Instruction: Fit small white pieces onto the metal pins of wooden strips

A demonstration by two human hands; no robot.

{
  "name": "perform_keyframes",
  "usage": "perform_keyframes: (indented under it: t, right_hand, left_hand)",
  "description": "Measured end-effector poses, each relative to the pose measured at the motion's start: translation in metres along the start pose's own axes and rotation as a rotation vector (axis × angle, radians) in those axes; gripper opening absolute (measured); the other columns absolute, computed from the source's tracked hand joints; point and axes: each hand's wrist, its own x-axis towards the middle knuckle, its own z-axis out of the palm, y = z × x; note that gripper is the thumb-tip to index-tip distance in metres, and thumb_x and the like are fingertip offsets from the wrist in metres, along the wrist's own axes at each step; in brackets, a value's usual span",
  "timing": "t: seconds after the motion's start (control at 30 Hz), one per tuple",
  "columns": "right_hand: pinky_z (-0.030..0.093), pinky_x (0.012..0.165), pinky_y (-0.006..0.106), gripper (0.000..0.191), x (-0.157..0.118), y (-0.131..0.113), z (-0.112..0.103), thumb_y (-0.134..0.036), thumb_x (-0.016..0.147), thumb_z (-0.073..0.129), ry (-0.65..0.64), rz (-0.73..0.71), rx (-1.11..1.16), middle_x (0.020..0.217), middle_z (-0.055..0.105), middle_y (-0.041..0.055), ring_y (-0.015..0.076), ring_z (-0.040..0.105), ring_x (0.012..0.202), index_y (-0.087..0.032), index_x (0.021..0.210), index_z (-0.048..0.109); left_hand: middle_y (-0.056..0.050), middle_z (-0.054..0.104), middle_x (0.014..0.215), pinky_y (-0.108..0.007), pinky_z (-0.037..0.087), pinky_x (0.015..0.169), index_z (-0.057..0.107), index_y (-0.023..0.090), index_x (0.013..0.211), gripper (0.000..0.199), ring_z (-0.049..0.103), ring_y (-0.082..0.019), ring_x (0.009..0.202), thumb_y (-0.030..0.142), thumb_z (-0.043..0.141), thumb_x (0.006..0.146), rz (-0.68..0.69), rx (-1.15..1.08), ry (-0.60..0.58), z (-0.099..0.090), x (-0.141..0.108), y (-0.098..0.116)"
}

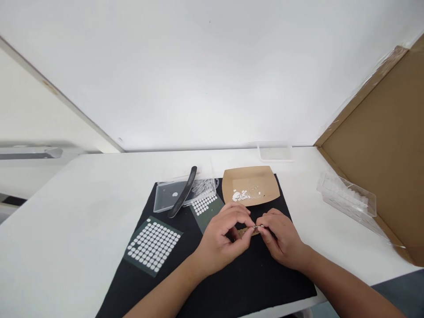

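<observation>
My left hand and my right hand meet over the black mat, thumbs and fingertips pinched. Between them is a tiny shiny metal piece, each hand gripping one end; its exact kind is too small to make out. Beneath the fingers a tan, bumpy-edged item shows in part, mostly hidden by my left hand. Just beyond my hands stands a brown paper tray holding small white bits.
Two dark green sheets with rows of white round stickers, a nearer sheet and a farther sheet, lie left. A black curved strip rests across a clear plastic case. Clear boxes and a cardboard panel stand right and behind.
</observation>
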Motion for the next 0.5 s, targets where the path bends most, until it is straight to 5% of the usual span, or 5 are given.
perform_keyframes:
  t: [0.17, 0.5]
  right_hand:
    - [0.043, 0.069, 0.033, 0.016, -0.0031, 0.0022, 0.0049, -0.018, 0.110, 0.044, 0.000, -0.001, 0.005, 0.080, 0.065, 0.0006, 0.0166, 0.053, 0.066, -0.023, 0.102, 0.056]
    - [0.043, 0.070, 0.033, 0.015, -0.0008, -0.0019, 0.0031, -0.017, 0.110, 0.044, -0.040, 0.113, -0.041, 0.083, 0.065, 0.0012, 0.0175, 0.057, 0.070, -0.023, 0.104, 0.056]
  left_hand:
    - [-0.002, 0.070, 0.074, -0.038, 0.063, 0.085, 0.070, 0.022, 0.089, 0.016, 0.071, -0.021, 0.087, 0.006, 0.067, 0.087, 0.105, 0.128, 0.016, -0.0002, 0.0033, 0.0008]
    - [-0.003, 0.072, 0.083, -0.033, 0.061, 0.076, 0.069, 0.022, 0.094, 0.016, 0.067, -0.019, 0.084, 0.006, 0.069, 0.091, 0.164, 0.153, 0.053, -0.0012, 0.0068, -0.0016]
